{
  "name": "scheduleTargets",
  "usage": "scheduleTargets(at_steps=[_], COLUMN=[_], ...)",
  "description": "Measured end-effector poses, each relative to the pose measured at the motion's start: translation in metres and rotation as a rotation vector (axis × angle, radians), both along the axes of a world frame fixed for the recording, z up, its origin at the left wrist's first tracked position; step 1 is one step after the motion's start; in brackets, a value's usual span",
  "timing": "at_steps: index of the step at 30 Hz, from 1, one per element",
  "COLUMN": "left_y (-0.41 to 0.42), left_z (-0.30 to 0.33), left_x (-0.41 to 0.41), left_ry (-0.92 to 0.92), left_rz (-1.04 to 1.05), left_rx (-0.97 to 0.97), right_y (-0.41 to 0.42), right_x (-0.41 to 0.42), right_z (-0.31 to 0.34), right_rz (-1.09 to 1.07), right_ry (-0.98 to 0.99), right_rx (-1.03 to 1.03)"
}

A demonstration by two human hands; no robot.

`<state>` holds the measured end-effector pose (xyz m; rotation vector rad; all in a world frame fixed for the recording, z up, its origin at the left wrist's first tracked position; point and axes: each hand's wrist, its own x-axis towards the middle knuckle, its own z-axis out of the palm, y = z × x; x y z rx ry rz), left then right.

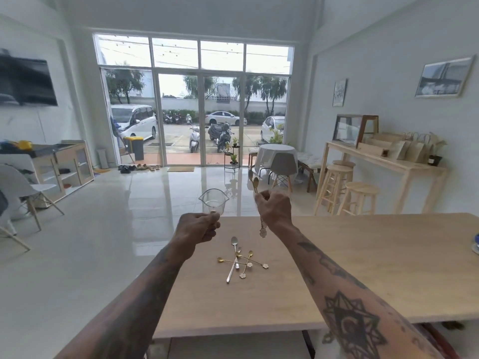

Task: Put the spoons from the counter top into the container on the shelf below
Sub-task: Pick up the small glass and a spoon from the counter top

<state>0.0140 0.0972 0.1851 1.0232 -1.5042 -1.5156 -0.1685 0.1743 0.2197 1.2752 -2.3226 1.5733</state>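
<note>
My left hand [198, 227] grips the base of a clear glass container [213, 200] with a pouring lip, held upright above the counter's far edge. My right hand [273, 209] pinches a gold spoon [256, 184] by its stem, bowl up and flower-shaped end hanging down, just right of the container. On the wooden counter top [363, 260] below both hands lies a crossed pile of spoons [239, 260]: one long silver spoon and several small gold ones with flower ends.
The counter's front edge runs across the bottom, with a dark shelf space beneath it. A blue-rimmed dish [476, 244] sits at the counter's right edge. Beyond are wooden stools [359, 196], a side bar, a round table and white chairs on a glossy floor.
</note>
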Motion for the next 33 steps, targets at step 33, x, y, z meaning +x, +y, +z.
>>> scheduleTargets(at_steps=[33], left_y=[0.09], left_z=[-0.4], left_x=[0.101], left_ry=[-0.414], left_rz=[0.169], left_rx=[0.497], right_y=[0.032], right_x=[0.071], right_z=[-0.456], right_rz=[0.059], right_ry=[-0.537], right_rx=[0.874])
